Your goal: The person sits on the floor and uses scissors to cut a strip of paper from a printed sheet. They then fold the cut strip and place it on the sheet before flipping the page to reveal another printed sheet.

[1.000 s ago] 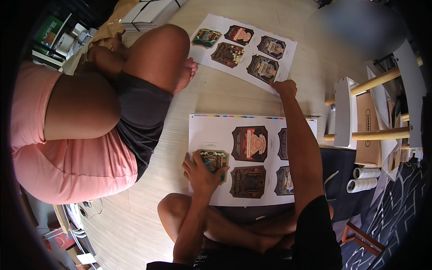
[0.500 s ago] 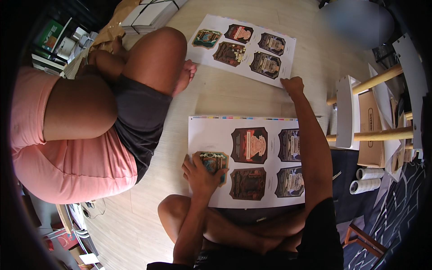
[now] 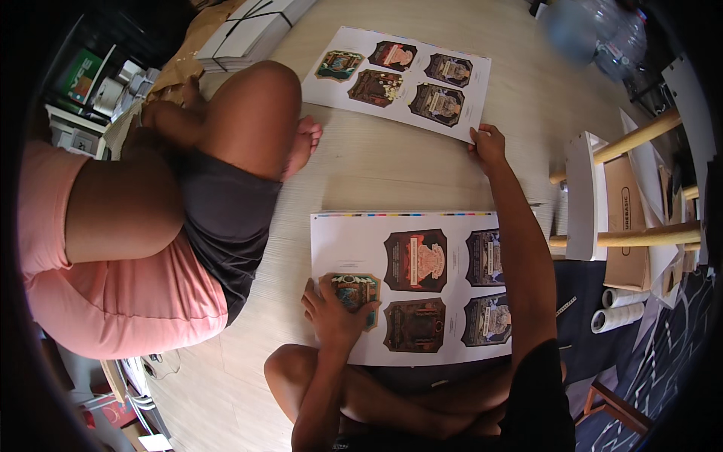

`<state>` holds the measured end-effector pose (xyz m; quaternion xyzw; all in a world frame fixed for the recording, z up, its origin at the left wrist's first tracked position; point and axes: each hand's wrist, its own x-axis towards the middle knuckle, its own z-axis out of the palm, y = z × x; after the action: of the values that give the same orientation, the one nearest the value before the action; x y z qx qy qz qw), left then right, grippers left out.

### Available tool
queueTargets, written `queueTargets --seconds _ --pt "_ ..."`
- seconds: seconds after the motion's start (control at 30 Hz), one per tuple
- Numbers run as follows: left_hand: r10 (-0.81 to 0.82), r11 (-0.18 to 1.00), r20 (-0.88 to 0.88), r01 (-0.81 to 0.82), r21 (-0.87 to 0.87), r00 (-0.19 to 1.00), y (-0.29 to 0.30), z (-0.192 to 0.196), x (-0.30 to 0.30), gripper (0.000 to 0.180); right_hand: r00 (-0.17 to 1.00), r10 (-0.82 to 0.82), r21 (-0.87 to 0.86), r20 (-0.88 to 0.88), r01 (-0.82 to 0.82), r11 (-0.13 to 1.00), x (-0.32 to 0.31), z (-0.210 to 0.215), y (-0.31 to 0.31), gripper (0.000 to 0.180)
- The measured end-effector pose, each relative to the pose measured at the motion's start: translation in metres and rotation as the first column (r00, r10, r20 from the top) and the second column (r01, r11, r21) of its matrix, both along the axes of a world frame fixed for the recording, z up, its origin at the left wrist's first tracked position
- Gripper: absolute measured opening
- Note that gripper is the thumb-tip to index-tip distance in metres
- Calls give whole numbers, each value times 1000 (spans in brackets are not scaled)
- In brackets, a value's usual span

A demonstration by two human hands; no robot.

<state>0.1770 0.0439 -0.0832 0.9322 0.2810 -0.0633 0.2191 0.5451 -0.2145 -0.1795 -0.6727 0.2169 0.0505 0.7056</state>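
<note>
I sit on a pale wooden floor with a white printed sheet (image 3: 354,241) of dark ornate labels in front of my legs. My left hand (image 3: 331,313) rests at its lower left, fingers curled around a green-edged cut-out label (image 3: 355,290). My right arm stretches across the sheet, and my right hand (image 3: 488,143) grips the near right corner of a second printed sheet (image 3: 392,109) lying farther away, which bears several similar labels.
Another person in a pink top and dark shorts sits at the left, knee (image 3: 252,113) and bare foot (image 3: 305,143) close to both sheets. A white stool with wooden legs (image 3: 584,196), a cardboard box (image 3: 625,226) and paper rolls (image 3: 617,316) stand at the right. Stacked white boards (image 3: 248,34) lie at the top.
My right hand has slid slightly to the right at the far sheet's corner. My left hand stays on the cut-out label.
</note>
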Motion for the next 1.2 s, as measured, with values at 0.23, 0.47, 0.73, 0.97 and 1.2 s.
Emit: queueTargets --seconds 0.23,0.47,0.73,0.97,1.2 --pt "-17 1000 17 17 1 1000 0 -2 -1 106 998 -59 46 15 58 997 3 5 -16 27" --pt "-4 1000 -6 4 6 1000 0 1 2 107 996 -90 41 4 90 995 12 0 -4 27" --pt "-17 1000 -18 17 1 1000 0 4 4 106 996 -91 -22 14 91 996 34 12 43 31" --pt "-29 999 -7 29 -14 1000 0 3 5 105 979 -202 -31 33 203 979 77 6 61 29" --pt "-36 999 -2 36 -11 999 0 2 6 105 993 -109 -149 51 115 982 110 2 46 29"
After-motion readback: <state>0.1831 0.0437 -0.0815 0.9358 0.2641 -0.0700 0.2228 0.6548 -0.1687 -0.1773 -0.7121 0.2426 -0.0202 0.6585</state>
